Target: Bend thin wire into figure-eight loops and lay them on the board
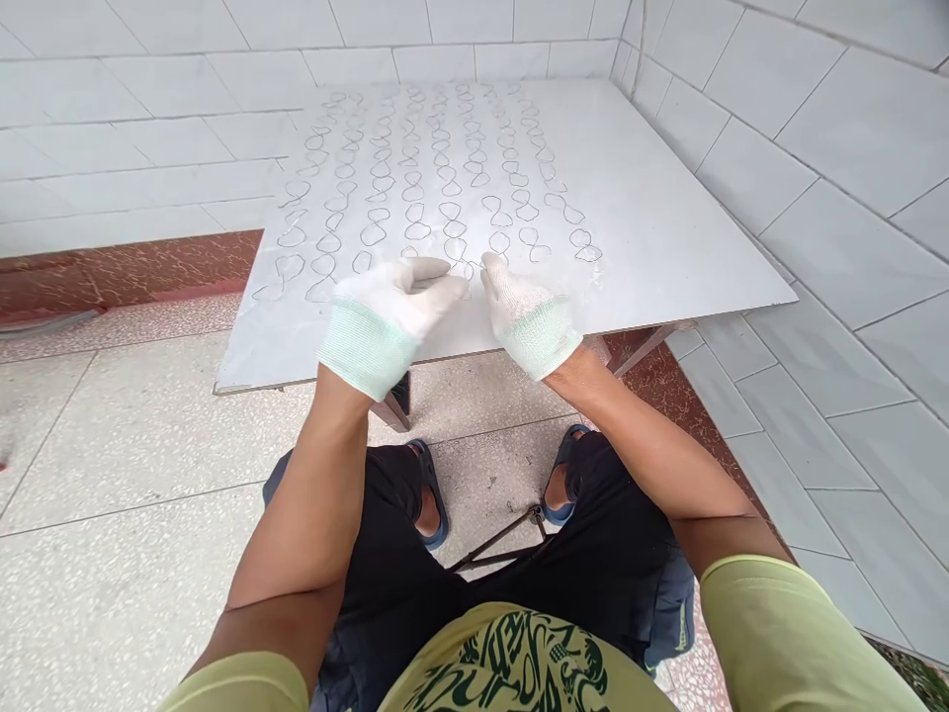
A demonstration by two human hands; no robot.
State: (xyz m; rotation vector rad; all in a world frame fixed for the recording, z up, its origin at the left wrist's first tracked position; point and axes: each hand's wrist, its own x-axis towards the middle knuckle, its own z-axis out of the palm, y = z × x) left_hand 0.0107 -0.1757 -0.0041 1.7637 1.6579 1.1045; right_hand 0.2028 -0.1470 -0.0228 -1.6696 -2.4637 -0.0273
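My left hand (421, 292), in a white glove with a mint cuff, is over the near edge of a white board (667, 237). Its thumb and fingers are drawn together in a pinch. Facing it, my right hand (506, 292), gloved alike, is also pinched closed. Between the two sets of fingertips is a thin dark loop (466, 270), twisted like a figure eight; the fingers partly hide its ends. Rows of similar thin twisted loops (375, 225) lie on the board, running away from me in several columns. Whether they are wire or cord, I cannot tell.
White tiled walls (741, 148) meet the board at the back and right. Beneath it are wooden supports (645, 346). A thin dark metal frame (504, 542) shows between my legs, above the speckled floor (148, 475). A reddish ledge (148, 267) runs at left.
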